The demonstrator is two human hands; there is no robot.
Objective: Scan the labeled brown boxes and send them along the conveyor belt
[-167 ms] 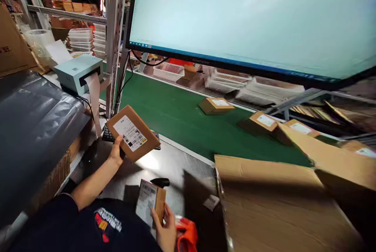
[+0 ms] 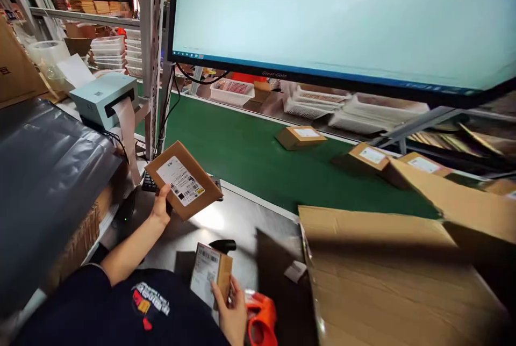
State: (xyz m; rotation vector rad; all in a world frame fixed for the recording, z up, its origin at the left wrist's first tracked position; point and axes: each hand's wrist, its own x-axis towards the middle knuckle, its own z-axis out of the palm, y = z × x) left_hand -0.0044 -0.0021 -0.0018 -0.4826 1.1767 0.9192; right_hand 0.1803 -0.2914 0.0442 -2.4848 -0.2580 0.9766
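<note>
My left hand (image 2: 161,207) grips a flat brown cardboard box (image 2: 193,174) by its lower left edge, thumb on the front. A white shipping label (image 2: 180,180) faces up on that box. Lower down, my right hand (image 2: 231,300) is closed around a smaller cardboard box (image 2: 224,273), its white labelled side turned to the left. Beside the right hand lies an orange tape dispenser or similar orange item (image 2: 262,316), partly cut off by the frame. Behind the smaller box, a black handle-like object (image 2: 223,245) rests on the metal table (image 2: 242,222).
A large open carton (image 2: 374,276) stands at the right. Beyond the table runs a green conveyor belt (image 2: 226,142) carrying several labelled boxes (image 2: 302,136). A big monitor (image 2: 322,23) hangs above it. At the left are a label printer (image 2: 105,99) and dark plastic sheeting (image 2: 52,174).
The view has shifted slightly, so the belt and its boxes appear a little higher and farther right. Both hands keep their boxes in much the same positions.
</note>
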